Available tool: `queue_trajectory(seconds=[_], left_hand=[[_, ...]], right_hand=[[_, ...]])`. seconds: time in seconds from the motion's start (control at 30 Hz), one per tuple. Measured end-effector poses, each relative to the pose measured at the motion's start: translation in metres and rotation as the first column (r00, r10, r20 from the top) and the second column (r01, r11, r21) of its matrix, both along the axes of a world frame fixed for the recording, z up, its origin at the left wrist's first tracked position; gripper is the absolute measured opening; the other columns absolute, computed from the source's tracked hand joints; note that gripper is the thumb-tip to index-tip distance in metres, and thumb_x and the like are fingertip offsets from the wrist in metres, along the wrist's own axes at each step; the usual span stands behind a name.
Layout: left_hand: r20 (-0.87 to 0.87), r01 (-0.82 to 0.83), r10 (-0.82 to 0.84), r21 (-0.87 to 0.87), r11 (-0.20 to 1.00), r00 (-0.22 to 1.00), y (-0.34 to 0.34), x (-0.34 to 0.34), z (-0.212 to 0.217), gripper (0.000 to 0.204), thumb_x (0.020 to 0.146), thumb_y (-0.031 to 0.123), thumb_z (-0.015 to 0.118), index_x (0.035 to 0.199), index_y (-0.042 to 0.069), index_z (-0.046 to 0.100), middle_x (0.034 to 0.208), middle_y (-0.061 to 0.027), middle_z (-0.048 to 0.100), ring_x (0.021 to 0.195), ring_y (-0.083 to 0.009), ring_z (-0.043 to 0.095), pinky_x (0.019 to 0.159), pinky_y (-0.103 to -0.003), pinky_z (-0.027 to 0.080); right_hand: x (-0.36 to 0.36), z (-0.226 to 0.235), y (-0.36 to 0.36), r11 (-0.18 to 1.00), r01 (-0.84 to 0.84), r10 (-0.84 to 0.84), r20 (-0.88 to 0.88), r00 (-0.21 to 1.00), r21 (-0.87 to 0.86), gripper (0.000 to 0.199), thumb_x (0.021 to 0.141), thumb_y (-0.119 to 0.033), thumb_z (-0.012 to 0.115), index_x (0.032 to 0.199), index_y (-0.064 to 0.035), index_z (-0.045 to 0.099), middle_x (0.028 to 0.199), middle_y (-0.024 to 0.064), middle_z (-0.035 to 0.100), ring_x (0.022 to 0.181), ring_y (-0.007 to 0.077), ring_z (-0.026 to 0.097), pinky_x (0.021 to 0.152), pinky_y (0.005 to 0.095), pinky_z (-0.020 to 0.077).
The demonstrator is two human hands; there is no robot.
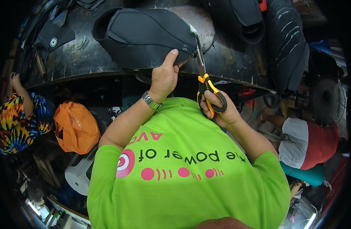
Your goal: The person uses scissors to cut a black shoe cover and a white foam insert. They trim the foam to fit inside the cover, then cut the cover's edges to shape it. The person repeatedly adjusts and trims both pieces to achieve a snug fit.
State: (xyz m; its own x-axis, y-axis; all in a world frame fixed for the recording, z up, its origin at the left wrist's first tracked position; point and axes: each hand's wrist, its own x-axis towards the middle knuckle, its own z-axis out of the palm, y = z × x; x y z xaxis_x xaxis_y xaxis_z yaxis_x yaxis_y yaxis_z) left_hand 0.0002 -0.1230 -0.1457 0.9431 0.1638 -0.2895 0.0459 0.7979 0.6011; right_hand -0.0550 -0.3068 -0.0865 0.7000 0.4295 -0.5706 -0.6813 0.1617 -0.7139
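A black, stitched shoe upper (145,36) lies on the dark worktable (236,63), its round opening toward the left. My left hand (166,74) pinches its near edge, thumb on top and fingers underneath. In my right hand (221,107) is a pair of scissors (203,78) with yellow and black handles, my fingers through the loops. The blades point away from me along the right end of the upper, where a pale frayed edge shows. Whether they are cutting into the material cannot be made out.
More black uppers lie at the back right (244,15), beside a long stack of black pieces (286,45). Black cut pieces (55,36) are at the far left. An orange bag (77,128) hangs at left. One person (309,143) is at right, another (22,114) at left.
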Motion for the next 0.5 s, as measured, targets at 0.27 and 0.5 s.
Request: queue_trajectory(seconds=[0.27,0.5], left_hand=[[-0.012,0.034,-0.035,-0.046,0.998,0.999,0.0061,0.0006,-0.0052,0.023,0.097,0.002,0.053,0.119,-0.002,0.058,0.119,-0.0134,0.065,0.109,-0.0255,0.065,0.102,-0.048,0.052],[0.033,0.049,-0.047,-0.045,0.998,0.998,0.0091,-0.0031,-0.0033,0.022,0.097,0.003,0.054,0.118,-0.004,0.059,0.118,-0.0134,0.066,0.108,-0.0252,0.066,0.102,-0.047,0.052]], right_hand=[[-0.0026,-0.0005,-0.0015,0.999,-0.004,0.004,-0.017,1.000,0.047,0.036,0.093,-0.040,0.068,0.092,-0.0067,0.055,0.067,0.0039,0.054,0.049,0.0065,0.048,0.048,0.0183,0.0400],[-0.0045,-0.0007,-0.0002,0.995,-0.013,0.013,-0.002,1.000,0.097,0.037,0.094,-0.041,0.067,0.094,-0.0048,0.056,0.067,0.0041,0.054,0.048,0.0071,0.047,0.048,0.0186,0.0382]])
